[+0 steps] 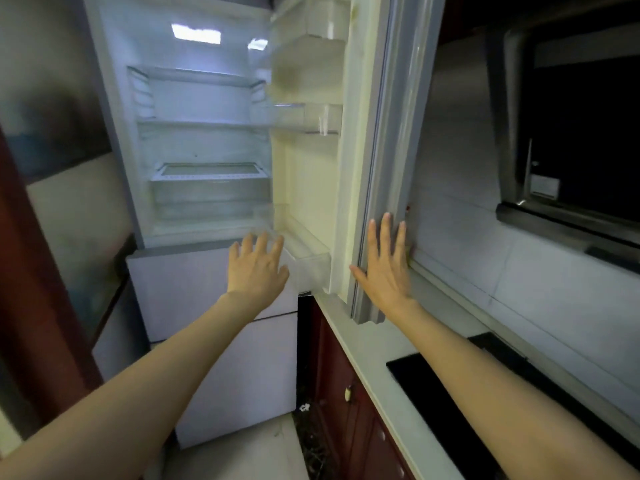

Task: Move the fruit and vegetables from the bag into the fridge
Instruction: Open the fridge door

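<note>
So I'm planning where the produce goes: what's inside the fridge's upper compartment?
The fridge shows bare glass shelves and a clear drawer, with no food visible. The drawer's contents are blurred, and nothing below the closed lower doors shows.

White fridge (207, 147); dark red cabinets (346, 393); black hob (450, 403).

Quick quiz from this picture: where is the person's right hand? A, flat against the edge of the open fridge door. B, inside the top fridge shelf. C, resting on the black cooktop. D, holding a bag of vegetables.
A: the right hand lies open, fingers spread, flat against the outer edge of the open fridge door, holding nothing; the black cooktop sits lower down, untouched.
</note>
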